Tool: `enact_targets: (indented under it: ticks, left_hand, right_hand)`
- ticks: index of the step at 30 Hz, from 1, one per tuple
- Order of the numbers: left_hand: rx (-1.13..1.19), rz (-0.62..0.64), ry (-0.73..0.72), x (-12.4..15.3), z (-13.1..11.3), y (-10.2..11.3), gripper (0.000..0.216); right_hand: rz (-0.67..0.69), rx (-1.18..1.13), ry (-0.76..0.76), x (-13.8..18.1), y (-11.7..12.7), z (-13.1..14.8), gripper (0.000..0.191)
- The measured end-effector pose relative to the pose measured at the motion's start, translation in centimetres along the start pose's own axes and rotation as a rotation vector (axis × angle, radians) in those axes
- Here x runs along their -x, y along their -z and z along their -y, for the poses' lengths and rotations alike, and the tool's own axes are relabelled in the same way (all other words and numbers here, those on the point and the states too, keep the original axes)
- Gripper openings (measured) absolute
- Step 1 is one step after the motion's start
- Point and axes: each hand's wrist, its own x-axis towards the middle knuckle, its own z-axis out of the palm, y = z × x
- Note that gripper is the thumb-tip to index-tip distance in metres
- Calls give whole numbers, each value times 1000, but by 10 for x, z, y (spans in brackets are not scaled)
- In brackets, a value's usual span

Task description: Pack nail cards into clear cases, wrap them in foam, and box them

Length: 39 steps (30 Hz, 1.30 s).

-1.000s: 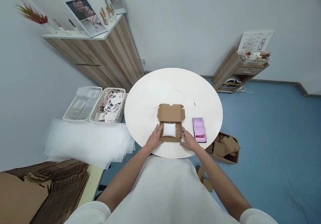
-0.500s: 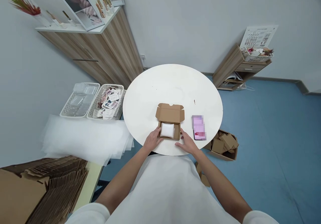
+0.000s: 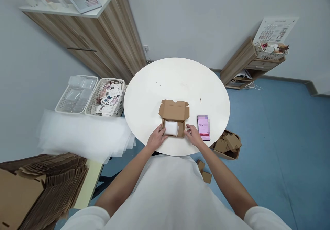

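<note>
A small brown cardboard box point(image 3: 173, 111) lies open on the round white table point(image 3: 175, 82), its lid folded back. Inside it sits a white padded packet point(image 3: 171, 128). My left hand point(image 3: 155, 139) rests against the box's left front corner, fingers curled on its edge. My right hand point(image 3: 193, 136) touches the box's right side, fingers spread. A phone point(image 3: 203, 127) with a pink screen lies just right of my right hand.
Two white baskets point(image 3: 77, 96) stand left of the table, one with printed cards. White foam sheets point(image 3: 82, 134) and flat cardboard blanks point(image 3: 38, 192) lie nearer left. A carton of folded boxes point(image 3: 228, 144) sits on the blue floor at right. Wooden cabinets line the wall.
The view has tilted down and the box sits a little nearer me. Both hands stay at the box's sides; my right hand has shifted closer to the phone.
</note>
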Motion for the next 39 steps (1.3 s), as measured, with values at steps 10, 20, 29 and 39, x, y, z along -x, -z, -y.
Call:
enact_targets:
  ticks: [10, 20, 29, 39]
  left_hand:
    - [-79, 10, -47, -4, 2, 1, 41]
    - [6, 76, 28, -8, 3, 11, 56]
    - [49, 102, 30, -13, 12, 19, 61]
    - [205, 82, 192, -19, 11, 32, 113]
  right_hand:
    - [-25, -429, -294, -87, 34, 23, 29]
    - [-134, -19, -35, -49, 32, 42, 22]
    - [-203, 142, -46, -28, 19, 42, 9]
    - [-251, 292, -21, -15, 3, 42, 7]
